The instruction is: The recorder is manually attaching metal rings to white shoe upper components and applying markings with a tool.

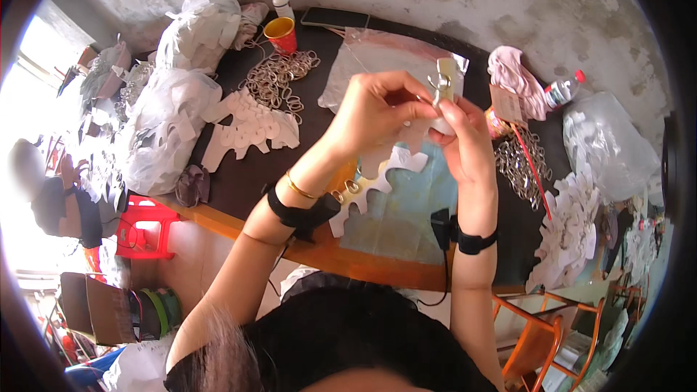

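Observation:
Both hands are raised above the table, close together, pinching a pale strap-like piece [445, 70] with a silver metal buckle [440, 82] on it. My left hand [381, 105] holds it from the left, thumb and forefinger pressed together. My right hand [465, 134] grips its lower end with thumb and fingers. Part of the piece is hidden behind the fingers. Below the hands, a white scalloped cut-out [377, 183] shows over a bluish sheet [396, 221], and metal rings [351, 186] show at its left edge. Whether it joins the held piece I cannot tell.
Metal rings [279, 76] lie heaped at the left beside white cut-outs [250, 127], a red cup [282, 35] and stuffed plastic bags [163, 127]. At the right are more metal rings [526, 160], white cut-outs [570, 229], a bottle [565, 91] and a pink cloth [515, 76].

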The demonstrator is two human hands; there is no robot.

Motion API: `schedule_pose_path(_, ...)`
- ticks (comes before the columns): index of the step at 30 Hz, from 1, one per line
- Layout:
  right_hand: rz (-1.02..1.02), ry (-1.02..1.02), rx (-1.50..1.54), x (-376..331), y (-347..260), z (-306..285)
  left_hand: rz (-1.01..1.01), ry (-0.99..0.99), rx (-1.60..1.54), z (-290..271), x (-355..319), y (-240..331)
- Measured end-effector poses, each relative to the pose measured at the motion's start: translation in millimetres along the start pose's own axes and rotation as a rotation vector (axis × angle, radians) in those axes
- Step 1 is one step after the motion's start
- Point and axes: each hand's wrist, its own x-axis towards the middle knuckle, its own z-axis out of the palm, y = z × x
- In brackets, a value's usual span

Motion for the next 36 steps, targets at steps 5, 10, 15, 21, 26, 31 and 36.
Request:
schedule_pose_path(5,-0.027,0.022,0.03,4.9,6.0,2.9,0.258,0.005,0.093,-1.1,2.3,-3.9)
schedule_pose_path(10,-0.165,-0.005,-0.081,8.4,5.5,-8.7,-0.086,-0.068,-0.128,-5.6,3.3,-3.7)
schedule_pose_path(15,-0.174,-0.004,-0.237,8.6,6.5,-10.4,-0.08,-0.091,-0.222,-6.2,4.4,-8.6)
schedule_pose_path(21,-0.162,-0.021,-0.181,6.1,8.1,0.4,-0.115,-0.084,-0.468,-5.3,-0.7,-12.2)
schedule_pose_path(26,-0.173,0.024,-0.301,3.4,5.7,-14.1,-0.089,-0.122,-0.426,3.1,-1.0,-4.2)
schedule_pose_path(31,-0.19,0.154,0.137,7.2,6.5,-11.9,-0.073,-0.177,-0.371,1.1,0.8,-0.7)
schedule_pose_path(36,-0.255,0.085,0.045,8.5,5.3,-3.5,-0.095,-0.145,-0.263,-1.3,-0.9,3.1)
